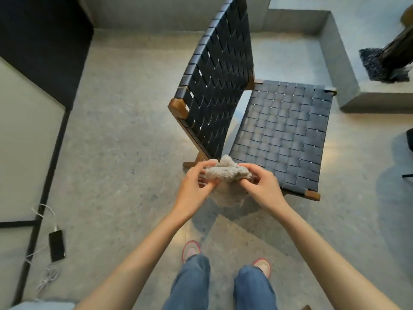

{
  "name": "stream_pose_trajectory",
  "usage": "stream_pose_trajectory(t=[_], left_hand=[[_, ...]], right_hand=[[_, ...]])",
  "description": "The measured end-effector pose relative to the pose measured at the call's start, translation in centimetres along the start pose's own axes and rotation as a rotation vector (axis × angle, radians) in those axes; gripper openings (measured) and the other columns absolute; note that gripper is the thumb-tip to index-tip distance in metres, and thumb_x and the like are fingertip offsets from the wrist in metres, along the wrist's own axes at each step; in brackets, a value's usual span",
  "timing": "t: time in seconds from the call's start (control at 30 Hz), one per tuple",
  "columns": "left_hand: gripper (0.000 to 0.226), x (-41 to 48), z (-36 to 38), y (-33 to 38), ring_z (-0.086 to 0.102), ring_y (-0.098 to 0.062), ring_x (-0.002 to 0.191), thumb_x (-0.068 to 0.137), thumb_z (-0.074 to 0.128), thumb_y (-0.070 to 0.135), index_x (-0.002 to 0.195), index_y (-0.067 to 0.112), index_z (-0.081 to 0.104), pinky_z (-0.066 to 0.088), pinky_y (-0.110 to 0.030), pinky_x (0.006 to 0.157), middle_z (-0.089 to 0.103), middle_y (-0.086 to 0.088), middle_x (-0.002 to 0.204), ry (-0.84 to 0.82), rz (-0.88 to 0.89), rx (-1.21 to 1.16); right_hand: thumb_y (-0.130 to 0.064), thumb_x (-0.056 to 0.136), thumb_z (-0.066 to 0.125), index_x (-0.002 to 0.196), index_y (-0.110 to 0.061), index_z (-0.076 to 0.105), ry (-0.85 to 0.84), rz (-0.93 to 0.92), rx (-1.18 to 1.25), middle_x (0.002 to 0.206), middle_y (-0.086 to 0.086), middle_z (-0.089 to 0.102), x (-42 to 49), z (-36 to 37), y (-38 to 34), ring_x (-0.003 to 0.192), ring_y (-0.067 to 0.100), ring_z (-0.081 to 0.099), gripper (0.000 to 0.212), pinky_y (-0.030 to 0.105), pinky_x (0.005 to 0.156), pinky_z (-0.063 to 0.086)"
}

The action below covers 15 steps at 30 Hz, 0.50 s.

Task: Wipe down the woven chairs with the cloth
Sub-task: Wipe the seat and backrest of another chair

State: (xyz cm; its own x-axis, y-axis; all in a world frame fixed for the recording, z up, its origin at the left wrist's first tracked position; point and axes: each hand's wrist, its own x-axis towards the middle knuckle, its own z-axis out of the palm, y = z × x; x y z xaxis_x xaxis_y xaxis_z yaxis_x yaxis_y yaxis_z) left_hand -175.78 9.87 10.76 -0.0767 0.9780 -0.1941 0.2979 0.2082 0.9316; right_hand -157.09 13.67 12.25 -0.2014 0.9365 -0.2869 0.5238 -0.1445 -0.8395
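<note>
Phone [57, 245] on floor, far left, cabled. Left hand [196, 182] pinches one end of cloth [225, 173], right hand [261, 182] grips the other, probably folding it into a pad. Cloth is held in the air near the front corner of the chair [283, 130] seat, not touching it.

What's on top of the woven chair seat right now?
Only bare woven straps show on the seat. The cloth, gripped by the left hand and right hand, hides its near corner, so that part is unseen.
</note>
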Motion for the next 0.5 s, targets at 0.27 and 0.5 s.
stream_pose_trajectory(t=[0.27, 0.5], left_hand=[[0.018, -0.8, -11.3, 6.0, 0.056, 0.002, 0.08, 0.083, 0.071, 0.024, 0.096, 0.029, 0.059, 0.045, -0.011, 0.067, 0.059, 0.011, 0.092, 0.022, 0.118, 0.143], [0.022, 4.3, -19.0, 6.7, 0.056, -0.014, 0.081, 0.078, 0.075, 0.031, 0.085, 0.023, 0.056, 0.05, -0.026, 0.07, 0.055, 0.002, 0.092, 0.136, 0.095, 0.203]], right_hand=[[-0.028, 0.083, 0.068, 0.104, -0.032, 0.064, -0.008, -0.128, -0.177, 0.088, -0.011, 0.068, -1.1, 1.4, -11.0, 0.078, 0.011, 0.063, 0.022, 0.044, 0.074, 0.055], [-0.035, 0.084, 0.068, 0.096, -0.022, 0.06, 0.07, -0.296, -0.249, 0.099, -0.009, 0.058, 4.7, 5.5, -16.8, 0.09, 0.01, 0.053, 0.02, 0.039, 0.077, 0.051]])
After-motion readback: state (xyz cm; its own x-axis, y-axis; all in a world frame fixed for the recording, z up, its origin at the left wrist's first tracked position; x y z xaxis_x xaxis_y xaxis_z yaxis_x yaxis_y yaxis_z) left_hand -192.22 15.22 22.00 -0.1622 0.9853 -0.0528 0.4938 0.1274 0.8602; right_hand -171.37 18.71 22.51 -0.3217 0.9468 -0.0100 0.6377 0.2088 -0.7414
